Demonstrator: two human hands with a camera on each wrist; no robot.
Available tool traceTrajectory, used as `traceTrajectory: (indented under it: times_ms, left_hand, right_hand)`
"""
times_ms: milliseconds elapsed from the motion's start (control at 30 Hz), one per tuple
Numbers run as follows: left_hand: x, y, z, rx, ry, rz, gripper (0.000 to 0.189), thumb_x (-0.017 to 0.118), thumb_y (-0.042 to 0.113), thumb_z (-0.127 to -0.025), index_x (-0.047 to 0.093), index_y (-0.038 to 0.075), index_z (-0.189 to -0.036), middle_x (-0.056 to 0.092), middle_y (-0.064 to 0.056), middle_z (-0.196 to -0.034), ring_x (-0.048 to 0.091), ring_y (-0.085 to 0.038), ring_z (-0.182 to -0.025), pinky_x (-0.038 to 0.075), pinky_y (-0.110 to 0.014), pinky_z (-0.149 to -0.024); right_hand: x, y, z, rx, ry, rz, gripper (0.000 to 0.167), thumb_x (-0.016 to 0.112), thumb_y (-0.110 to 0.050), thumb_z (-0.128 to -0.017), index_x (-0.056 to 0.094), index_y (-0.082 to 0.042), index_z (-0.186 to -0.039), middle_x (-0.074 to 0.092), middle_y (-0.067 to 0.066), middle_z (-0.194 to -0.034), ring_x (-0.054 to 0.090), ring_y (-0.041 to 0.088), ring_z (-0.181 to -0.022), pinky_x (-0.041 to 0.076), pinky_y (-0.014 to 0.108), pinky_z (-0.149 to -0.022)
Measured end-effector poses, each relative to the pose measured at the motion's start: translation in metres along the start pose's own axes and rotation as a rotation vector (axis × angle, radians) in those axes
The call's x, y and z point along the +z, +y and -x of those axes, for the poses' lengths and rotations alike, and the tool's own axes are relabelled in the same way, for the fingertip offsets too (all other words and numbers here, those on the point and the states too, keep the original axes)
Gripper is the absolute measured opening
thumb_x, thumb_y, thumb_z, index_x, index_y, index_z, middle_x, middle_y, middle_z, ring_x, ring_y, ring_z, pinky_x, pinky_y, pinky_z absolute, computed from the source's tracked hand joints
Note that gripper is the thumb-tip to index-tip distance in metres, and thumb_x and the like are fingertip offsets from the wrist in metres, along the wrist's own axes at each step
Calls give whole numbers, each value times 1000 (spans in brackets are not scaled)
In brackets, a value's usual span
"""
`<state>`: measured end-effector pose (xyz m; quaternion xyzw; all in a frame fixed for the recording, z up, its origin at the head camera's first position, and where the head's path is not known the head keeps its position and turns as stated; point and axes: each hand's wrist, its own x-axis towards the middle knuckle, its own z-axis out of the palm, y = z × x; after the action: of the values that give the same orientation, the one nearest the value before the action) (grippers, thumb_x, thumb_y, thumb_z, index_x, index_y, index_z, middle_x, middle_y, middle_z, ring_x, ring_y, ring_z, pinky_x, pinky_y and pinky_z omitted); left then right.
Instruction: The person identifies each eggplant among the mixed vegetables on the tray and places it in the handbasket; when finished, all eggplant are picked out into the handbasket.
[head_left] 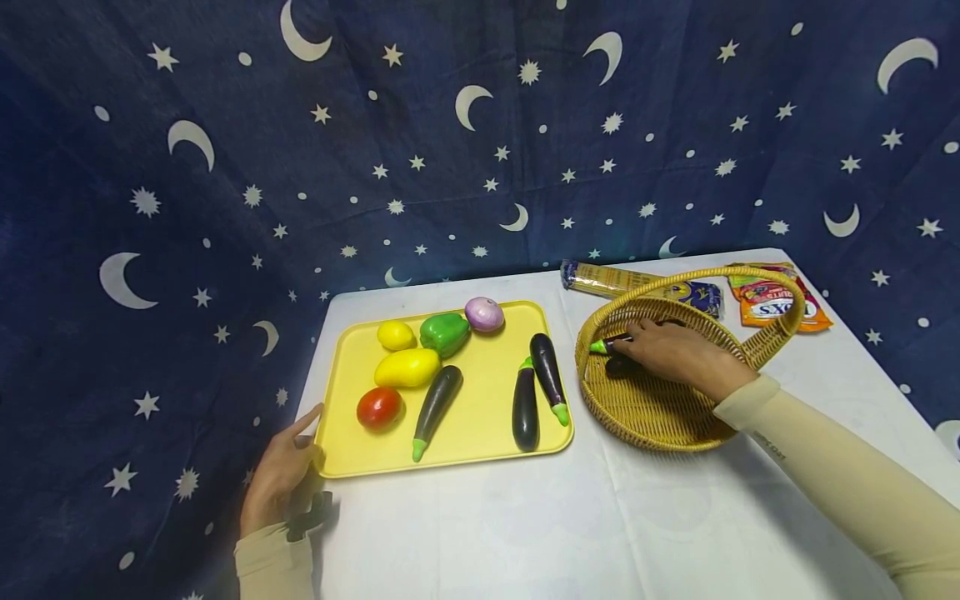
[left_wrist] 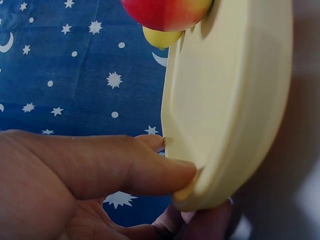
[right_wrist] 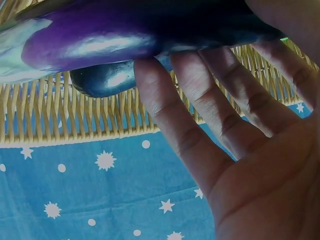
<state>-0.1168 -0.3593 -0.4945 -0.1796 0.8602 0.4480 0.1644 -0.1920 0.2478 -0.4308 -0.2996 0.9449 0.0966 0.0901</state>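
At the near left corner of the yellow tray (head_left: pixel 480 446), my left hand (head_left: pixel 279 475) pinches the rim, thumb (left_wrist: pixel 150 172) on top and fingers underneath. My right hand (head_left: pixel 671 354) reaches into the wicker basket (head_left: pixel 660 425) and grips a dark purple eggplant (right_wrist: pixel 95 47) with a green stem end. Below it in the basket lies another eggplant (right_wrist: pixel 102 82), partly hidden by the hand. On the tray lie a tomato (head_left: pixel 379 408), a mango-like yellow fruit (head_left: pixel 407 367), a lemon (head_left: pixel 395 334), a green bell pepper (head_left: pixel 446 334), a purple onion (head_left: pixel 484 314) and three eggplants (head_left: pixel 437 408).
Behind the basket lies a long packet of pasta (head_left: pixel 611 279). Bright snack bags (head_left: pixel 776 300) sit at the back right, beyond the arched basket handle (head_left: pixel 780 337). A white cloth (head_left: pixel 480 533) covers the table, and a dark blue star-and-moon curtain (head_left: pixel 450 225) hangs behind.
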Motion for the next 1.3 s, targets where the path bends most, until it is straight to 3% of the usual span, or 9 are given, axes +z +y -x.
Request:
traceTrajectory:
  times_ms: [100,200,367,600,767,933,1167,1233,1300]
  left_hand:
    - [0,0,0,-12,-5,13,86,49,-7,-92,29,24,-169,52,-40,-149,61,-37,-116,50,-39,-91]
    - [0,-1,-1,-32,-12,25,86,48,-6,-93,27,26,-170,48,-40,-154,57,-41,-124,49,-53,-103]
    - [1,-1,-2,-57,-25,50,86,47,-5,-95,25,30,-170,43,-38,-158,50,-46,-136,33,-69,-121]
    - [1,0,-2,-64,-28,49,87,48,-5,-94,25,30,-170,45,-38,-157,51,-45,-132,37,-67,-118]
    - [1,1,-3,-44,-13,26,87,49,-7,-93,27,28,-170,46,-40,-155,55,-44,-128,43,-59,-110]
    - [2,0,-2,-47,-11,18,87,49,-6,-93,28,28,-170,48,-39,-154,57,-43,-127,46,-57,-108]
    - [0,1,-1,-4,-17,-44,85,52,-4,-93,29,26,-170,52,-40,-150,60,-38,-118,49,-43,-93]
    - [-1,1,-1,-16,-22,-44,86,51,-3,-93,28,27,-170,50,-40,-152,59,-40,-121,50,-48,-96]
    - [-2,2,-1,-25,-25,-40,86,51,-2,-93,28,27,-170,49,-40,-154,58,-41,-122,48,-52,-99]
  right_hand:
    - [1,-1,-1,-1,-11,-18,38,53,-4,-105,66,-15,-139,64,27,-138,63,48,-122,59,61,-86]
    - [1,-3,-2,-3,-22,-50,36,51,-4,-106,63,-12,-139,63,31,-141,62,53,-126,59,63,-88]
    - [1,-4,-2,16,-50,-82,35,46,-5,-108,59,-12,-140,59,34,-147,58,58,-132,56,67,-94]
    - [6,-3,2,6,-19,-73,39,47,0,-106,58,-9,-143,60,31,-142,61,52,-129,57,64,-96]
    - [7,-3,7,-4,-6,-69,45,47,6,-105,57,-6,-146,58,33,-146,58,54,-135,53,65,-104]
    - [6,-3,10,16,-11,-92,45,46,6,-105,56,-6,-147,55,35,-150,54,55,-139,50,67,-107]
    - [2,0,18,76,-35,-171,44,40,1,-107,54,-5,-149,50,35,-156,48,56,-145,42,68,-115]
    - [-4,0,24,81,-12,-181,45,40,0,-107,55,-5,-150,52,33,-155,49,55,-144,42,67,-115]
    - [-11,-1,31,70,63,-184,42,46,-2,-107,57,-5,-147,59,29,-147,55,52,-138,46,64,-113]
